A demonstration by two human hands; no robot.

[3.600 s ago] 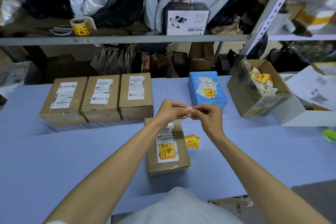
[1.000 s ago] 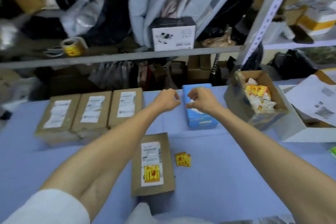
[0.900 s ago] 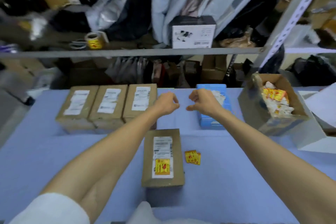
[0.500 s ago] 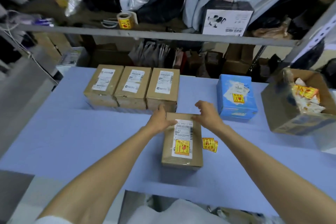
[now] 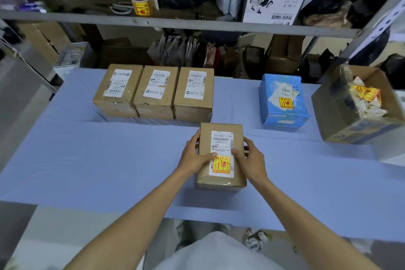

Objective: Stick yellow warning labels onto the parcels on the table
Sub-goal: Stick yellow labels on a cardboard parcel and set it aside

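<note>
Since the yellow warning label (image 5: pixel 221 163) already sits on the brown parcel (image 5: pixel 221 127) in the middle of the frame, this box looks done. The left hand (image 5: pixel 194 156) and right hand (image 5: pixel 251 159) hold its two sides, thumbs flat on top and fingers curled round the edges. I think it should go aside now. Squeeze both sides the same, keep it flat, and set it away from the three bare parcels (image 5: pixel 156 92) at the upper left, so they do not get mixed up.

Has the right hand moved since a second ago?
Yes. The right hand drew back from the blue box toward the person and now grips the labelled parcel.
</note>
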